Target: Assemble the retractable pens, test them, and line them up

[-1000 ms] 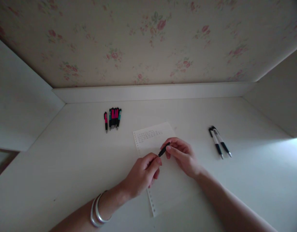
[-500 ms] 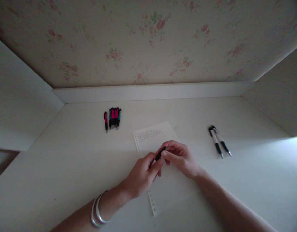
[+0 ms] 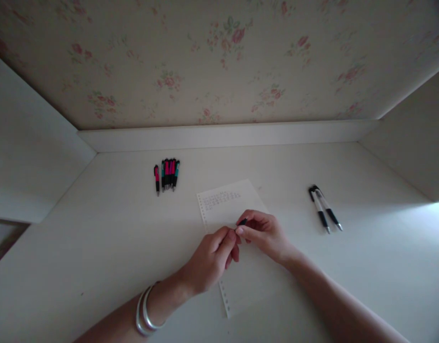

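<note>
My left hand, with two silver bangles at its wrist, is closed round a pen that its fingers almost wholly hide. Against its fingertips, my right hand pinches the pen's short black grip between thumb and fingers. Whether the grip is joined to the rest of the pen or apart from it, I cannot tell. Beneath both hands lies a sheet of paper with punched holes down its left edge and lines of handwriting near its top.
At the back left of the white desk lies a row of several pink, purple and teal pens, with one pink pen slightly apart. Two white-and-black pens lie on the right. A low ledge and floral wall stand behind.
The black grip has gone from showing between both hands to being mostly covered by my right fingers. My hands have come closer, their fingertips now meeting.
</note>
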`<action>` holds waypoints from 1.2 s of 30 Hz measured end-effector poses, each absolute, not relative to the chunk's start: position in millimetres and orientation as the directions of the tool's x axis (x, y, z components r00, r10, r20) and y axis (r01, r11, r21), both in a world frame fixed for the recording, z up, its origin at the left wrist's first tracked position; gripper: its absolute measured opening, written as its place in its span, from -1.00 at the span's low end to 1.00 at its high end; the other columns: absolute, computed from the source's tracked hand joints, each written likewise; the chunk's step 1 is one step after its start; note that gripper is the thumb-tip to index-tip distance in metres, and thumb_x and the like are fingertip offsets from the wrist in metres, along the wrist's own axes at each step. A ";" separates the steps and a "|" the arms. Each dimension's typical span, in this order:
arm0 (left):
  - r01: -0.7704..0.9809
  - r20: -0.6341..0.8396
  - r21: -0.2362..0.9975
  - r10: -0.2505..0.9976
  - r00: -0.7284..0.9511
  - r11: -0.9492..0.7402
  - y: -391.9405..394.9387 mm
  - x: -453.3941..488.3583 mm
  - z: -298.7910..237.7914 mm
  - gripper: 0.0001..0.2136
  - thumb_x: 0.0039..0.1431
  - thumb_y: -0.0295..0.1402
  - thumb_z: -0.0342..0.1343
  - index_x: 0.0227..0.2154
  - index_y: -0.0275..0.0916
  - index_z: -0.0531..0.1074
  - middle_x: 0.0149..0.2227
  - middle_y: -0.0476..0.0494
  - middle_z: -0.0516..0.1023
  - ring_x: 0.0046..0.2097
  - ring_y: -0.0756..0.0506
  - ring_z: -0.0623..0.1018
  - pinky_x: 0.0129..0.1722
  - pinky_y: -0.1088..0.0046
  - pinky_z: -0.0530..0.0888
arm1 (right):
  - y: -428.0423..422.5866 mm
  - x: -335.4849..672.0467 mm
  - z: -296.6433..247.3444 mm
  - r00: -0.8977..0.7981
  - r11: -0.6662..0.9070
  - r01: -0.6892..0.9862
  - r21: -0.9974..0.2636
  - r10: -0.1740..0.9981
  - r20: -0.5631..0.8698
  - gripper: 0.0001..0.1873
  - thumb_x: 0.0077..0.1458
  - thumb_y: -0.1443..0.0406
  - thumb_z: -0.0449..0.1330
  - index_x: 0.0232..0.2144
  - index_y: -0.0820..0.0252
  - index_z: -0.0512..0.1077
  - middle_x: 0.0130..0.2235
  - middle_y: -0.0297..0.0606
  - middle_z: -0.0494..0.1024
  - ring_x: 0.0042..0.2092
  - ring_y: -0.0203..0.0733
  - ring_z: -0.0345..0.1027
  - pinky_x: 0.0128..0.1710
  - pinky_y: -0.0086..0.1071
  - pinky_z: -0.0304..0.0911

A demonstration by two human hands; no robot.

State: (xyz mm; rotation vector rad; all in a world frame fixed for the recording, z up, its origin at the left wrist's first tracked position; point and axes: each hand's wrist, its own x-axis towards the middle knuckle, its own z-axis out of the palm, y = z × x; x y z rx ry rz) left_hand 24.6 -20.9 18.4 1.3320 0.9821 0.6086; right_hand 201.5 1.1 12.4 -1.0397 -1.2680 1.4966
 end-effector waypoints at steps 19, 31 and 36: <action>0.139 -0.228 0.973 0.836 0.499 0.182 -21.9 24.3 19.9 -0.55 0.44 -0.07 -0.23 -0.41 -0.26 0.35 -0.49 -0.03 0.42 -0.52 0.03 0.30 -0.50 0.47 0.25 | -3.9 204.6 13.0 -0.328 -0.094 -0.161 -0.983 0.944 -0.036 -0.66 0.17 0.11 0.29 -0.08 0.16 0.53 -0.47 -0.37 0.46 -0.46 -0.32 0.29 -0.46 -0.40 0.20; 0.100 -0.234 0.972 0.838 0.493 0.213 -21.9 24.6 20.7 -0.59 0.43 -0.07 -0.21 -0.37 -0.24 0.34 -0.50 -0.02 0.43 -0.54 0.03 0.29 -0.53 0.48 0.24 | -3.0 206.3 14.7 -0.328 -0.067 -0.119 -0.991 0.944 -0.025 -0.61 0.18 0.09 0.27 -0.02 0.15 0.55 -0.44 -0.34 0.45 -0.46 -0.32 0.26 -0.46 -0.41 0.20; 0.118 -0.219 0.976 0.844 0.490 0.184 -22.1 24.1 19.4 -0.66 0.39 -0.04 -0.09 -0.20 -0.24 0.35 -0.49 0.02 0.42 -0.54 0.03 0.29 -0.55 0.50 0.21 | -2.2 204.6 15.8 -0.294 -0.064 -0.134 -0.989 0.956 -0.022 -0.72 0.07 0.12 0.36 -0.51 0.20 0.54 -0.45 -0.29 0.49 -0.39 -0.24 0.37 -0.39 -0.35 0.28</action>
